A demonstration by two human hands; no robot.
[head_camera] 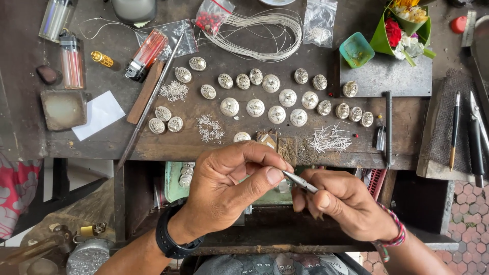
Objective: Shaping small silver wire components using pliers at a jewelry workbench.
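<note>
From my feed the dark wooden desk [204,145] fills the view, worn and scratched, with red hexagonal floor tiles [471,203] at the lower right. Both hands meet below its front edge — my left hand [232,186] with fingers closed, thumb pressing the tip of a slim metal tool [300,182], and my right hand [346,203] curled shut around its other end. On the desk I count about twenty-four round silver pieces [271,83], three lighters [71,61], one coil of white wire [265,33] and small heaps of tiny silver bits [328,138].
</note>
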